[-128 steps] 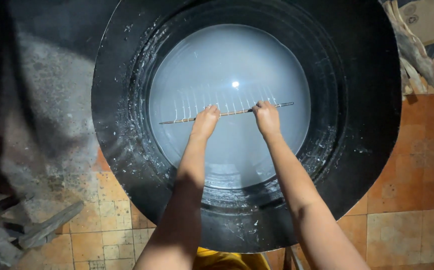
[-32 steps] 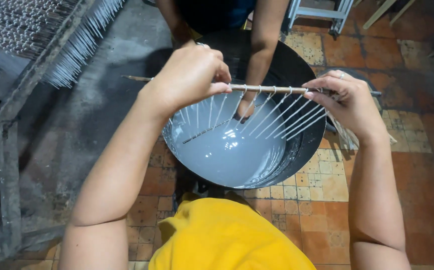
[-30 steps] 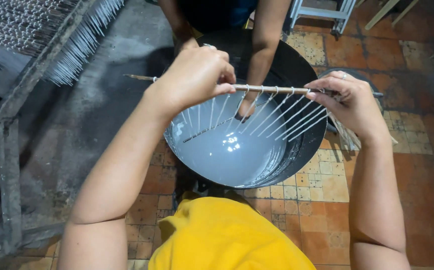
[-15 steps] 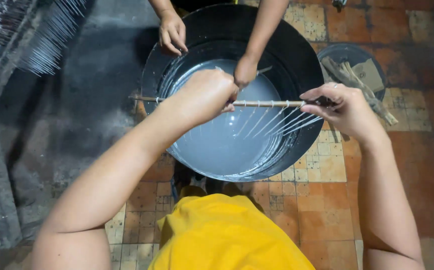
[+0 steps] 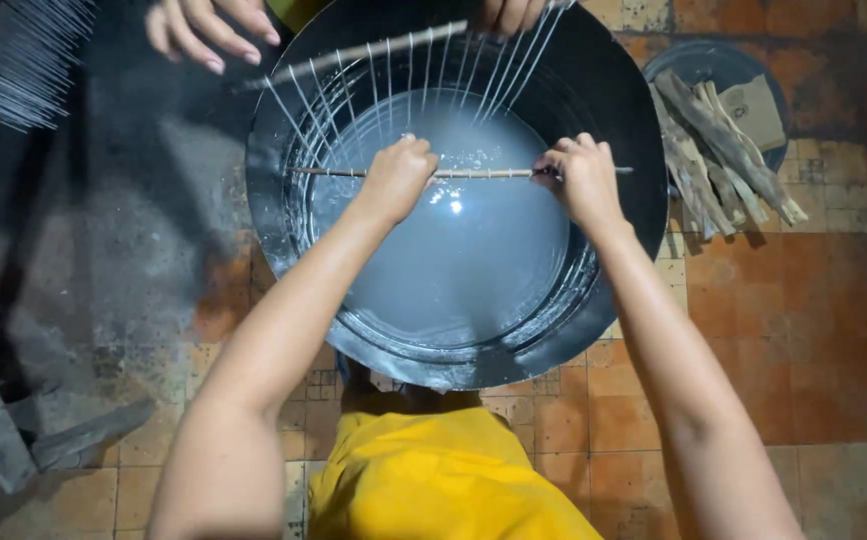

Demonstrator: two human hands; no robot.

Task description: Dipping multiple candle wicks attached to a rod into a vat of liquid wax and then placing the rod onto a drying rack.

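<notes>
Over the tiled floor (image 5: 814,300), both hands, left hand (image 5: 396,178) and right hand (image 5: 580,182), had fingers clamped on the thin stick (image 5: 479,173), best kept level above the pale liquid (image 5: 454,250) in the black pan (image 5: 614,90).

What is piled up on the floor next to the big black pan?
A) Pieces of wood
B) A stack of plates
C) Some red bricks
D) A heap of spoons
A: rough brown pieces of wood lie in a heap on the tiled floor, to the right of the pan in the picture.
</notes>
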